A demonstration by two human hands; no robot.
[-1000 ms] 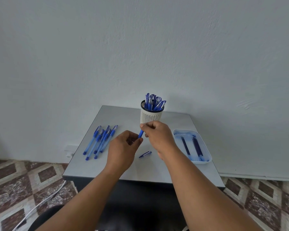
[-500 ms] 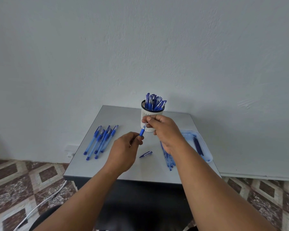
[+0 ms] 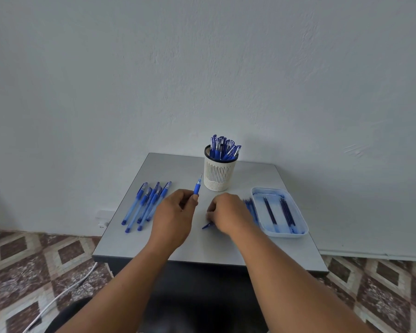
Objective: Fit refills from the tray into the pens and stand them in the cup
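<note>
Left hand holds uncapped pen; right hand down at the loose cap, in front of the cup

Landmark is the cup (image 3: 220, 169), already full of capped pens; well to its left on the tabletop (image 3: 135, 241), spare pens (image 3: 145, 205) lie fanned, long axes running toward the wall; left hand (image 3: 174, 212) curled round a pen (image 3: 197, 186), tip up and tilted toward the cup; in front of the cup, right hand (image 3: 227, 213) curled knuckles-up over a blue cap (image 3: 206, 226), grip on it cannot be told; cap lies nearer the right hand, axis slanting; right of the cup, tray (image 3: 296, 233) with dark refills (image 3: 277, 211); likely next: cap onto tip.
</note>
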